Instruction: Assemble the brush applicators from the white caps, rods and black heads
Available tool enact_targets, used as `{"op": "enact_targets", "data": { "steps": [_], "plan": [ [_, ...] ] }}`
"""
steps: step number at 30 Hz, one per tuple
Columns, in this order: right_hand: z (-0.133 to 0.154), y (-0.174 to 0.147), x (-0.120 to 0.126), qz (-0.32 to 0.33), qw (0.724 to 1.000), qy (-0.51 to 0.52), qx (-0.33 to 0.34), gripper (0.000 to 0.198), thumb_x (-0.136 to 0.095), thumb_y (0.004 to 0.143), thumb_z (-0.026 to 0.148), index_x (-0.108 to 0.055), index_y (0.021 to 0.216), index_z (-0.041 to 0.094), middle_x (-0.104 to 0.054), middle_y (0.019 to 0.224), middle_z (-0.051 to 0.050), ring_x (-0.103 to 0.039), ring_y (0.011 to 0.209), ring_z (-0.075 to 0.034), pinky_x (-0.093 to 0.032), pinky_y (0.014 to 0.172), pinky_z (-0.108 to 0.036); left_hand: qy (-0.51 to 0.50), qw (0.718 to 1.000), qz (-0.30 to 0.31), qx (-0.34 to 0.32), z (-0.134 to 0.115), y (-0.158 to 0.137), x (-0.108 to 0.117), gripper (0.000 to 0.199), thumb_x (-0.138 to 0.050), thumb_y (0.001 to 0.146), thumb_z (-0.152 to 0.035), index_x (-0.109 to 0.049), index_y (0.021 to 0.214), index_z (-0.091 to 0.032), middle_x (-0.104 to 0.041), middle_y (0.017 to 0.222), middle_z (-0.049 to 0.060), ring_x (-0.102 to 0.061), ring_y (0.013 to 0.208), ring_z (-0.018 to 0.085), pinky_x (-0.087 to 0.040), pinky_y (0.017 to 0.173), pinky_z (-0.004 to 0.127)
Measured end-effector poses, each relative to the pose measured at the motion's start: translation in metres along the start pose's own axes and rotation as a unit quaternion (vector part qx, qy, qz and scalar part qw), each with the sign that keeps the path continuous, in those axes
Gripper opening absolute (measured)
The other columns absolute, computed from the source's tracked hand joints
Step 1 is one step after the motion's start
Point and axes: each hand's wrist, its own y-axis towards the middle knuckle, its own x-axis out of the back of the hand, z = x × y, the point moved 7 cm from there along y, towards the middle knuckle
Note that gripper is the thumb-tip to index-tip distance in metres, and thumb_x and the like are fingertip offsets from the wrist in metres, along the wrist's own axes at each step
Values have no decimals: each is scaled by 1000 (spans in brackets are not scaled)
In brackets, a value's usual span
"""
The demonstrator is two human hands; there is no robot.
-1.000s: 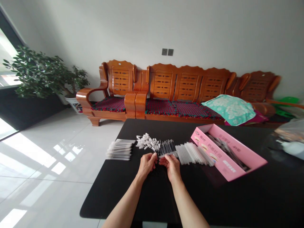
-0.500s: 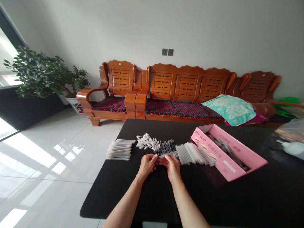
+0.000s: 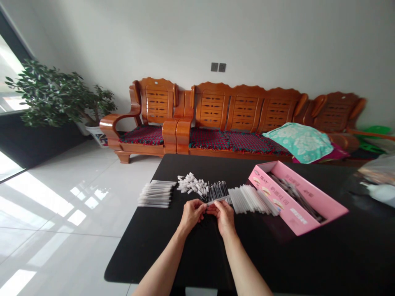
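My right hand (image 3: 224, 212) pinches a pale, slim pen barrel (image 3: 219, 200), held slanting above the table. At the barrel's left end, my left hand (image 3: 191, 212) is closed with thumb and finger together; the fingertips hide that end. Just beyond my hands lies a row of dark pen refills (image 3: 218, 190). To their left is a heap of short white pen caps (image 3: 191, 183). Translucent white pen barrels (image 3: 251, 199) lie side by side on the right. A stack of white pens with dark ends (image 3: 156, 195) rests at the left edge.
A pink box (image 3: 296, 201) with dark thin pieces (image 3: 293, 193) inside stands on the black table (image 3: 166, 255), right of the barrels. A plastic bag and a white item (image 3: 381, 193) lie at the far right. Wooden seats (image 3: 240, 111) stand behind the table.
Both hands stay almost in place around the pen barrel. The barrel is tilted very slightly more, its right end a little higher.
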Motion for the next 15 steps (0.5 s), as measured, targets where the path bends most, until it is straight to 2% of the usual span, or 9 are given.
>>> {"op": "enact_targets", "data": {
  "steps": [5, 10, 13, 15],
  "plan": [
    [1, 0, -1, 5, 1000, 21, -5, 23, -81, 67, 30, -66, 75, 15, -71, 60, -3, -69, 55, -19, -60, 53, -29, 58, 998, -6, -20, -10, -3, 2, 28, -63, 80, -42, -66, 75, -14, -56, 48, -2, -48, 39, 9, -34, 40, 18],
    [1, 1, -2, 7, 1000, 22, -3, 21, -80, 67, 29, -65, 73, 15, -70, 58, -2, -68, 53, -18, -59, 51, -28, 147, 984, -28, -99, -29, -11, 2, 18, -63, 81, -32, -69, 73, -17, -61, 55, 0, -55, 51, 12, -39, 52, 21],
    [1, 1, 0, 0, 1000, 29, 0, 19, -78, 67, 29, -65, 71, 16, -70, 58, -2, -68, 53, -18, -59, 52, -30, 164, 977, -46, -126, -34, -11, 7, 17, -65, 81, -33, -71, 77, -18, -66, 66, 2, -59, 60, 14, -42, 59, 22],
    [1, 0, 0, -3, 1000, 31, 1, 19, -76, 68, 30, -64, 72, 15, -71, 60, -4, -68, 55, -20, -60, 52, -31, 165, 972, -83, -143, -36, -7, 18, 18, -65, 82, -35, -72, 84, -19, -70, 77, 4, -62, 67, 16, -45, 65, 23]
  ]
}}
